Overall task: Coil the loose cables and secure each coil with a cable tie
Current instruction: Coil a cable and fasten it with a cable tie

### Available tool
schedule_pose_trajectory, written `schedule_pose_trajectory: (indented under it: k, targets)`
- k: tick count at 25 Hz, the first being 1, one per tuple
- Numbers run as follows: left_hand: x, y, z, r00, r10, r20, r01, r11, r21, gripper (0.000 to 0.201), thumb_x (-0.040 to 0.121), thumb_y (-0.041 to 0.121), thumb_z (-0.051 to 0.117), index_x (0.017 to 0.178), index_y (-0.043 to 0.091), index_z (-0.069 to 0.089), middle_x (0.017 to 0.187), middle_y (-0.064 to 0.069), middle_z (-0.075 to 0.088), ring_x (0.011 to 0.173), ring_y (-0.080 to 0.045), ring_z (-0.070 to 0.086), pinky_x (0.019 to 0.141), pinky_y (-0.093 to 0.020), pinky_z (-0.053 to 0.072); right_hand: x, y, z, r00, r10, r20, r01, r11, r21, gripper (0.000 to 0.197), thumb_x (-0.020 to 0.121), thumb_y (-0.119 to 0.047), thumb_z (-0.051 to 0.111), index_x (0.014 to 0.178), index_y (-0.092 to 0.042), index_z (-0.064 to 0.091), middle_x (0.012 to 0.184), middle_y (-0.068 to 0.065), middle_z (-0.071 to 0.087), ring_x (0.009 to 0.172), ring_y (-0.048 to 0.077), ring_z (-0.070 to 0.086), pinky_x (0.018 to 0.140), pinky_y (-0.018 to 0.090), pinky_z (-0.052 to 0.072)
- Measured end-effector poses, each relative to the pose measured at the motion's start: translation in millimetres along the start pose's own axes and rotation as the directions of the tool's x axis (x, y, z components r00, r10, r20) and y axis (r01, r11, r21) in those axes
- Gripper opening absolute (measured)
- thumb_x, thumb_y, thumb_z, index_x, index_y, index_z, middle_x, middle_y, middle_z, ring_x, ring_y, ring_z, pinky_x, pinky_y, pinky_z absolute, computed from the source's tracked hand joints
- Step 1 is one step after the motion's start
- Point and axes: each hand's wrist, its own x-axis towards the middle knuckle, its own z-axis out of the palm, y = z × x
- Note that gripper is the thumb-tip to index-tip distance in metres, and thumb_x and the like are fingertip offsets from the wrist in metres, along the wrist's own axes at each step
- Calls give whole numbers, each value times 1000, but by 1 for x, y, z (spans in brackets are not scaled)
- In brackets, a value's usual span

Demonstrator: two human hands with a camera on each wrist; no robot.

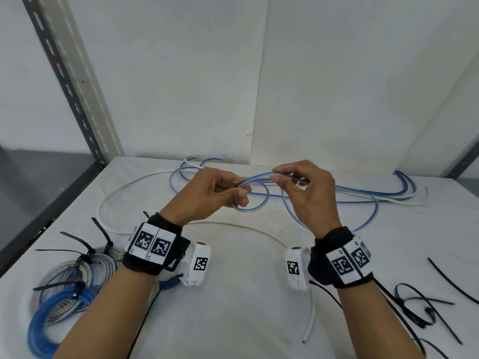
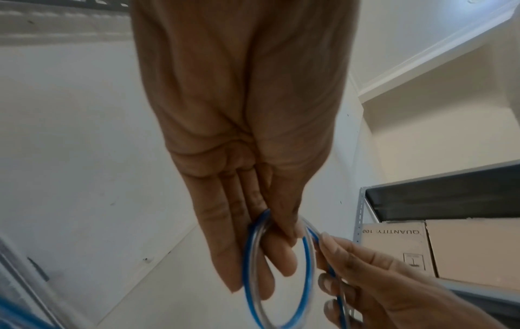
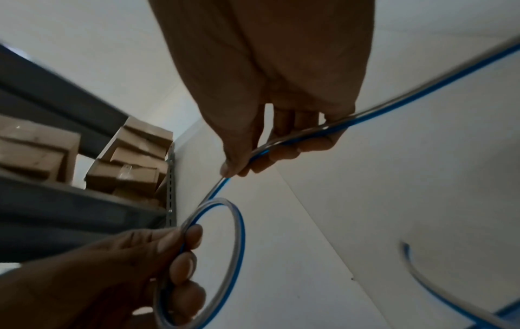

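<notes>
From overhead, the left hand [image 1: 216,191] pinches a small first loop of the blue-and-clear cable [image 1: 255,200], while the right hand [image 1: 304,189] grips the run just beside it — the rest trails away behind and to the right of both hands over the white table [image 1: 233,307]. Finished coils [image 1: 64,286] lie near the left wrist, spare cable ties [image 1: 427,307] beside the right.

The left wrist view shows the fingers [image 2: 247,256] threaded through the loop.

The right wrist view shows the cable crossing the curled fingers [image 3: 306,144] — I'd feed each turn to match the first and keep the pinch firm. Cardboard boxes [image 3: 135,160] sit on shelving beyond.
</notes>
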Motion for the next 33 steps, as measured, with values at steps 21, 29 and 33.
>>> schedule_pose_trajectory:
  k: [21,29,33]
  targets:
    - [-3,14,3,989,101,-111,-96,994,56,11,91,12,74,99,6,79,82,-8,78,76,-15,73,76,-26,60,-7,-11,5,970,41,241,-72,990,122,10,85,-10,79,91,-18,78,82,-4,77,76,10,73,73,21,55]
    - [4,13,18,933,-3,-359,-161,890,-426,12,95,8,67,99,-1,74,82,-14,76,76,-25,73,78,-37,63,-11,-15,21,993,115,0,-112,960,256,18,92,-12,73,109,-8,77,92,3,79,89,18,76,84,31,60]
    - [4,15,19,989,-30,-142,-28,920,-392,36,103,27,55,104,-6,68,78,-10,69,77,-28,72,86,-42,61,-7,-16,10,990,107,94,-129,953,275,16,93,-9,71,108,-9,77,88,7,78,76,23,73,66,31,59]
